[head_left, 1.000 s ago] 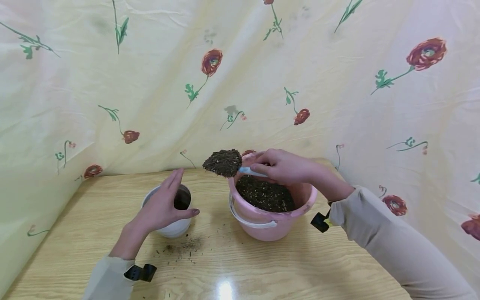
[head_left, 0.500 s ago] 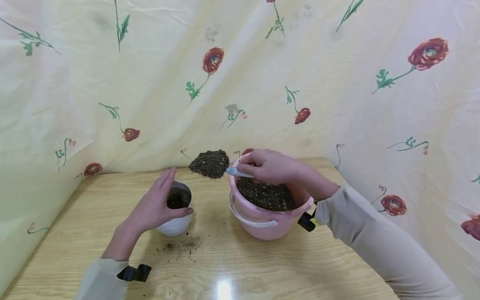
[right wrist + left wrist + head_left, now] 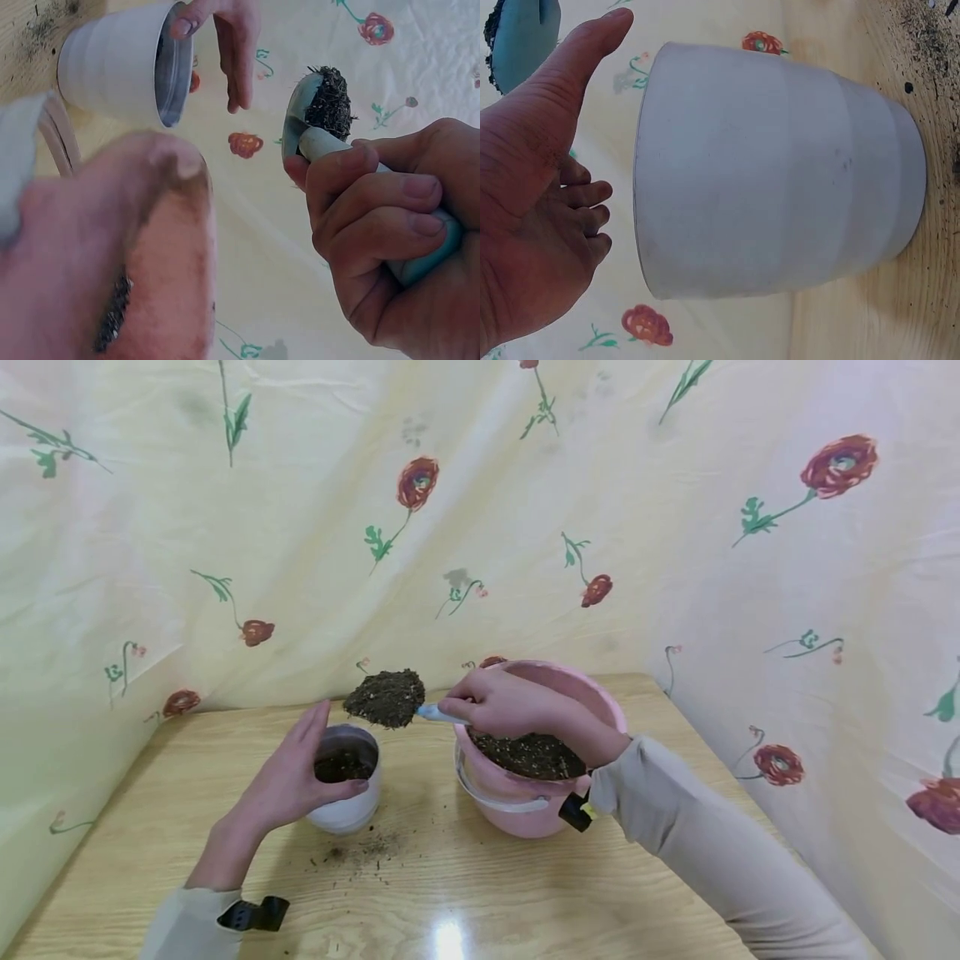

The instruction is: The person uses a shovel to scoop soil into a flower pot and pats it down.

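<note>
My right hand [image 3: 510, 703] grips the light blue handle of a small hand trowel [image 3: 301, 101], its fingers wrapped round it. Dark soil [image 3: 386, 697] is heaped on the trowel's blade, held up close to the far right rim of a white plant pot [image 3: 742, 172]. Soil also lies inside this upright pot. Over the pot's near left side my left hand [image 3: 288, 777] is spread, thumb apart from the fingers. In the left wrist view a gap shows between that hand [image 3: 532, 217] and the pot's rim. A pink bucket [image 3: 517, 814] with soil in it stands below my right forearm.
Loose soil crumbs [image 3: 360, 853] are scattered on the wooden table [image 3: 420, 910] in front of the pot. The bucket's white handle [image 3: 510, 806] hangs down its near side. A flowered cloth [image 3: 315, 527] rises behind the table and along both sides.
My right hand has moved left with the loaded trowel, from over the bucket's left rim to near the pot. The left hand has shifted slightly left, showing more of the pot's opening.
</note>
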`<action>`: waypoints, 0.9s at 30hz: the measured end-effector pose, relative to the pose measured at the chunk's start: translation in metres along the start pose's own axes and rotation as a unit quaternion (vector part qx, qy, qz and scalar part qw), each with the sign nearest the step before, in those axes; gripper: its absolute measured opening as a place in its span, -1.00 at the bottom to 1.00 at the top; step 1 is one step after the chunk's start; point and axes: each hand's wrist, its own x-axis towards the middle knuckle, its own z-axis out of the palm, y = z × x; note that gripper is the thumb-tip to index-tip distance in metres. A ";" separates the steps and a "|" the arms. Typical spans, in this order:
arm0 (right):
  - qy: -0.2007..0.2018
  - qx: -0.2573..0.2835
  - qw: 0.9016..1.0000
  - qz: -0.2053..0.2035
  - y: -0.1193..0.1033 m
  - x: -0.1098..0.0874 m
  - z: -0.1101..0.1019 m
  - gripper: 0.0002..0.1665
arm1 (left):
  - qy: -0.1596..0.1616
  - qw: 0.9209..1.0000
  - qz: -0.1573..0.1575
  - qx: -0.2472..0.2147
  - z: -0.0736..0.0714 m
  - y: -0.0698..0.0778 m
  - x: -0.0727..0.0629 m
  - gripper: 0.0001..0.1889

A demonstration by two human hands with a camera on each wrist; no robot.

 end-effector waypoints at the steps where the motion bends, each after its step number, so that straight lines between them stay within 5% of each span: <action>1: -0.001 0.001 1.000 -0.002 -0.001 0.002 0.002 -0.48 | 0.001 1.000 -0.002 0.000 -0.001 -0.001 -0.001 0.33; 10: -0.001 0.031 0.999 0.019 -0.005 0.014 0.013 -0.59 | 0.007 1.000 -0.009 -0.005 -0.003 -0.006 -0.007 0.32; 27: -0.019 0.077 0.996 0.044 -0.008 0.038 0.039 -0.46 | 0.008 0.999 -0.043 -0.011 -0.007 -0.017 -0.020 0.41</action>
